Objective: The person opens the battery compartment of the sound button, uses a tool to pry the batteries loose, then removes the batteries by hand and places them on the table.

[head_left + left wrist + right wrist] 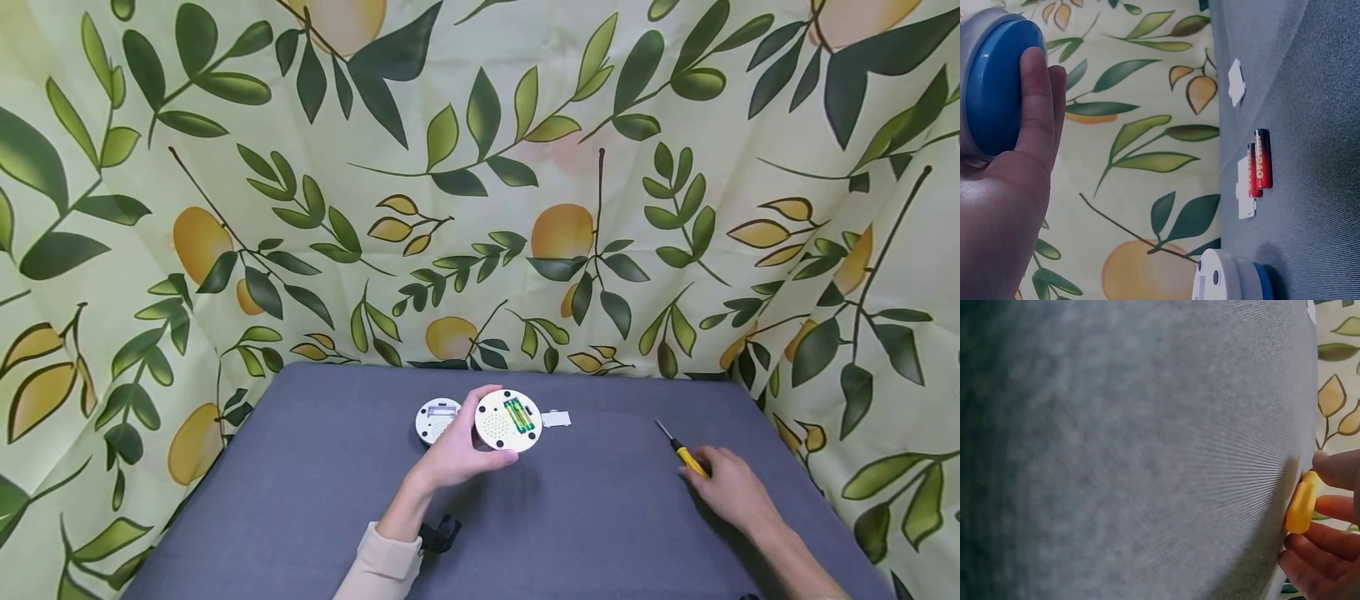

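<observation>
My left hand (457, 446) holds up a round push-button device (495, 423), thumb at its lower rim and fingers round the far side. Its white underside faces the head camera, showing green batteries (519, 415) in an uncovered compartment. In the left wrist view, its blue dome (1004, 87) lies against the fingers. At the right of the table, my right hand (731, 487) has its fingertips around the yellow handle of a screwdriver (690, 461), whose shaft points away to the left. The right wrist view shows the handle (1301, 503) low by the cloth, between thumb and fingers.
A second round device (435, 421) lies underside up behind the left hand, its compartment uncovered. A white battery cover (556, 418) lies beyond the held device. Two red batteries (1262, 159) rest by another white piece (1246, 203). Leaf-patterned cloth (487, 275) hangs behind the grey table (300, 483).
</observation>
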The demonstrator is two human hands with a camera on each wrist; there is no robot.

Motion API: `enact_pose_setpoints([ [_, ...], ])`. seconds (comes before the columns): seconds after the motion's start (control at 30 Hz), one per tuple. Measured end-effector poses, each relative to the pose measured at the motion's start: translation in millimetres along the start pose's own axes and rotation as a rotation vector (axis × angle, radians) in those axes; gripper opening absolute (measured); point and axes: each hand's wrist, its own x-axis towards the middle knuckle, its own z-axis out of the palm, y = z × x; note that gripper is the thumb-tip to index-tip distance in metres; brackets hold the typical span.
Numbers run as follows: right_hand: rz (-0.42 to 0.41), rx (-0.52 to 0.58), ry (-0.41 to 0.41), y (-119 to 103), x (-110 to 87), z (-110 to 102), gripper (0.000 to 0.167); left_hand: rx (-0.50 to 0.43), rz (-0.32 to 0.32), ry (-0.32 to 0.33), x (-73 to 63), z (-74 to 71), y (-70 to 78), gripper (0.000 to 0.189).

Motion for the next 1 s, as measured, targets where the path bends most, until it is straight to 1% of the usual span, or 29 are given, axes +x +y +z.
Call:
enact_pose_setpoints([
  [0.3, 0.015, 0.002, -0.007, 5.6, 3.7, 4.5, 0.031, -0.009, 0.006, -0.004, 0.0, 0.2, 0.0, 0.091],
  [0.5, 0.022, 0.047, -0.014, 9.1, 4.3, 4.4, 0.026, -0.035, 0.003, -0.013, 0.4, 1.2, -0.3, 0.091],
  [0.57, 0.040, 0.070, -0.014, 10.0, 4.5, 4.0, 0.024, -0.042, 0.004, -0.016, 0.5, 1.4, -0.4, 0.091],
  [0.73, 0.115, 0.144, -0.014, 11.0, 4.1, 0.9, 0.029, -0.045, 0.007, -0.021, 1.1, 1.9, -1.8, 0.090],
  [0.87, 0.165, 0.194, 0.023, 12.2, 2.0, -1.4, 0.033, -0.045, 0.007, -0.023, 1.3, 1.9, -2.0, 0.090],
  [0.93, 0.197, 0.255, 0.041, 12.8, 0.5, -1.7, 0.035, -0.048, 0.005, -0.026, 1.1, 1.7, -1.3, 0.090],
  [1.0, 0.243, 0.358, 0.048, 13.2, -0.5, -1.4, 0.037, -0.053, 0.005, -0.030, 1.0, 1.6, -0.8, 0.091],
])
